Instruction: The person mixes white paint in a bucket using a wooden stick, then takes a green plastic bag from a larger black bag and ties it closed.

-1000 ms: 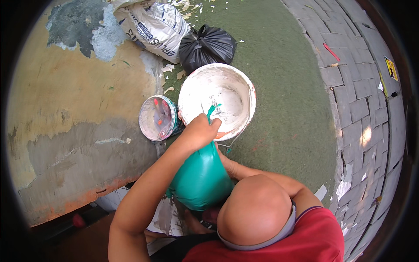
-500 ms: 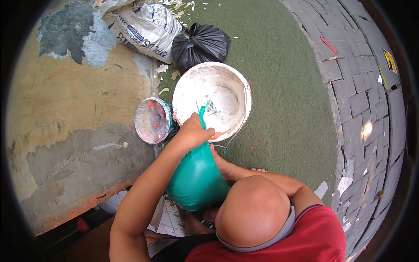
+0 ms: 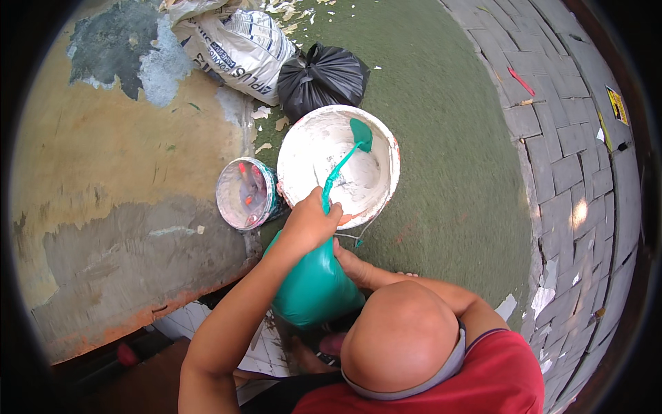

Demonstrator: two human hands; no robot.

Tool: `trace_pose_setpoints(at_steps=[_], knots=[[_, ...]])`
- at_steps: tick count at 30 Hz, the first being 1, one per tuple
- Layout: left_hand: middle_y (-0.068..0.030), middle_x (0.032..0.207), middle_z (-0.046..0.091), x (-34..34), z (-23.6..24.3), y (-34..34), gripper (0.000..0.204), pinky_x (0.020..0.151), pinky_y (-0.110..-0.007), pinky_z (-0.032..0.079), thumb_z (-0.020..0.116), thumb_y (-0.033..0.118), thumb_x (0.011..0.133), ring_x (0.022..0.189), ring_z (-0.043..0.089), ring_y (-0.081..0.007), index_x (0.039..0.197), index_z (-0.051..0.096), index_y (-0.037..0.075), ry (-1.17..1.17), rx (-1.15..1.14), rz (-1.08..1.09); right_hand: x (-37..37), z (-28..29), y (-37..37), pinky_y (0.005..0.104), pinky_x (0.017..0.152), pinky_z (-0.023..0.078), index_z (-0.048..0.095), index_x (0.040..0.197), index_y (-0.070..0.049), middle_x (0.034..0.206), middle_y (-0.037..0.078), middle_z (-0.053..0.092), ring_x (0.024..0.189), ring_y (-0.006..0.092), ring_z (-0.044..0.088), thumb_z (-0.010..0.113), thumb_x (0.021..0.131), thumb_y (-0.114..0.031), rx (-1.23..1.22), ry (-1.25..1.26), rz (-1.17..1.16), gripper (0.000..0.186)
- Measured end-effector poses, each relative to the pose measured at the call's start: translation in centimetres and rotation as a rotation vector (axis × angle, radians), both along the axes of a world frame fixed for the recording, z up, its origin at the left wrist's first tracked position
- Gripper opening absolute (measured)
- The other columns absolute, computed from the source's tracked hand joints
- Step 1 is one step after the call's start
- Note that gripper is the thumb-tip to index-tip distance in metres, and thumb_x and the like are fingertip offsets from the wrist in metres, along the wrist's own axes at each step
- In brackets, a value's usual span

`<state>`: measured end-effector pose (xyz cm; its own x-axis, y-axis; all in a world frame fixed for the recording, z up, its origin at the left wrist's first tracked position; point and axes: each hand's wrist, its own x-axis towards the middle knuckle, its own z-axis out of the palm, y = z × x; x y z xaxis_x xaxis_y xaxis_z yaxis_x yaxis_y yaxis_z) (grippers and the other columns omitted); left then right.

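Observation:
My left hand (image 3: 312, 219) is closed round the narrow, gathered neck of a bulging green plastic bag (image 3: 314, 286). My right hand (image 3: 353, 265) grips the bag's right side, its fingers partly hidden behind it. From the neck a thin stream of green liquid (image 3: 345, 160), which looks like paint, runs over the near rim into a large white bucket (image 3: 289, 145). The liquid forms a small dark green pool on the far right part of the bucket's inside. White residue coats the inner wall.
A smaller paint-stained pail (image 3: 219, 196) holding orange-red tipped tools stands left of the bucket. Behind it are a tied black bag (image 3: 324, 79) and a white sack (image 3: 238, 55). A peeling wall (image 3: 124, 179) borders the left, grey pavers (image 3: 552, 131) the right.
The green stream has grown longer, and a green pool now shows inside the white bucket. Both hands keep hold of the bag. The whole view has shifted slightly.

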<state>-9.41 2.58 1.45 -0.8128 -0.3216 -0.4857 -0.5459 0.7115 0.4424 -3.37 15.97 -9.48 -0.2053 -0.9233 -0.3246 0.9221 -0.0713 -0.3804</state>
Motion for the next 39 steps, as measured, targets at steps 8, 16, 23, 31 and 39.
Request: trace_pose_setpoints(at_steps=[8, 16, 23, 31, 39], knots=[[-0.0237, 0.073, 0.06, 3.7, 3.1, 0.6, 0.031, 0.063, -0.044, 0.047, 0.055, 0.03, 0.098, 0.069, 0.063, -0.0408, 0.098, 0.051, -0.001, 0.228, 0.117, 0.026, -0.3, -0.8, -0.3, 0.0393, 0.116, 0.024, 0.023, 0.154, -0.004, 0.154, 0.016, 0.031, 0.142, 0.0268, 0.029, 0.064, 0.086, -0.062, -0.037, 0.334, -0.009, 0.098], [-0.0226, 0.081, 0.062, 6.8, -1.1, -1.6, 0.019, 0.068, -0.046, 0.047, 0.058, 0.014, 0.093, 0.077, 0.063, -0.0412, 0.101, 0.048, 0.0, 0.483, 0.246, 0.076, -1.7, -3.9, -1.4, 0.0398, 0.116, 0.026, 0.031, 0.149, 0.001, 0.15, 0.023, 0.036, 0.142, 0.0322, 0.032, 0.069, 0.083, -0.057, 0.149, 0.79, 0.0, 0.096], [-0.0211, 0.085, 0.061, 5.4, -1.9, -1.1, 0.023, 0.07, -0.047, 0.047, 0.059, 0.013, 0.092, 0.079, 0.062, -0.0416, 0.102, 0.044, 0.0, 0.53, 0.251, 0.077, -2.1, -4.2, -1.0, 0.0411, 0.115, 0.027, 0.037, 0.146, 0.0, 0.148, 0.023, 0.041, 0.14, 0.033, 0.035, 0.067, 0.084, -0.057, 0.237, 0.77, 0.055, 0.089], [-0.0226, 0.085, 0.051, 5.1, -2.6, -0.4, 0.031, 0.073, -0.048, 0.044, 0.057, 0.01, 0.083, 0.077, 0.055, -0.0398, 0.102, 0.035, -0.002, 0.574, 0.191, 0.109, -2.7, -3.2, -0.9, 0.04, 0.113, 0.03, 0.04, 0.146, -0.002, 0.147, 0.021, 0.043, 0.138, 0.0304, 0.038, 0.066, 0.084, -0.057, 0.337, 0.732, 0.136, 0.086], [-0.0185, 0.085, 0.045, 5.1, -2.7, -0.4, 0.028, 0.075, -0.044, 0.043, 0.051, 0.009, 0.082, 0.076, 0.049, -0.0333, 0.099, 0.033, -0.002, 0.634, 0.262, 0.115, -2.1, -4.8, -1.3, 0.0393, 0.114, 0.03, 0.039, 0.147, -0.003, 0.147, 0.02, 0.043, 0.139, 0.03, 0.037, 0.068, 0.082, -0.058, 0.309, 0.754, 0.053, 0.09]])
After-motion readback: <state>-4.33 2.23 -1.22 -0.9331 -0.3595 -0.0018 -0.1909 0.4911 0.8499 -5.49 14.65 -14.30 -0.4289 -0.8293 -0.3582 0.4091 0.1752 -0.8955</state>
